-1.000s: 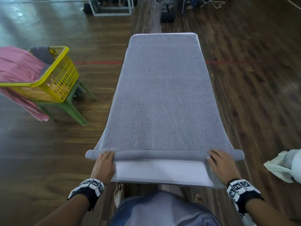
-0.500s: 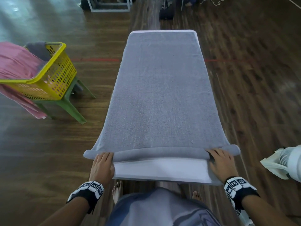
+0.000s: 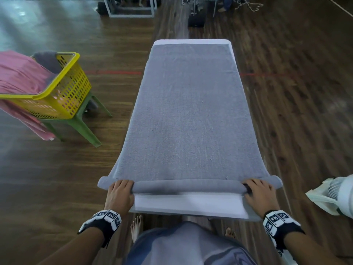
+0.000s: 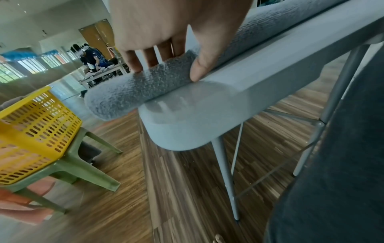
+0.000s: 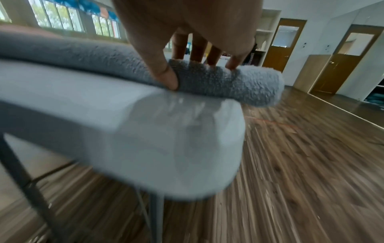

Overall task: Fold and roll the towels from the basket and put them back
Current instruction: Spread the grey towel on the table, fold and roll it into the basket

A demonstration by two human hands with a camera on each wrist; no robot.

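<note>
A long grey towel [image 3: 191, 111] lies flat along a narrow white table [image 3: 187, 205]. Its near end is wound into a thin roll [image 3: 187, 186] across the table's width, and both ends of the roll stick out past the table edges. My left hand [image 3: 120, 194] grips the roll's left end [image 4: 129, 92], fingers over the far side and thumb [image 4: 197, 72] on the near side. My right hand [image 3: 257, 194] grips the right end [image 5: 249, 85] the same way, with its thumb [image 5: 168, 78] pressed at the table top.
A yellow basket [image 3: 63, 96] stands on a green stool [image 3: 80, 123] to the left, with a pink towel [image 3: 17, 73] draped over it and a dark grey one inside. A white fan [image 3: 336, 196] stands at the right. Wooden floor surrounds the table.
Both hands have rolled the towel's near end away from me. The roll is thicker, more bare table shows in front of it, and the table's far edge now shows.
</note>
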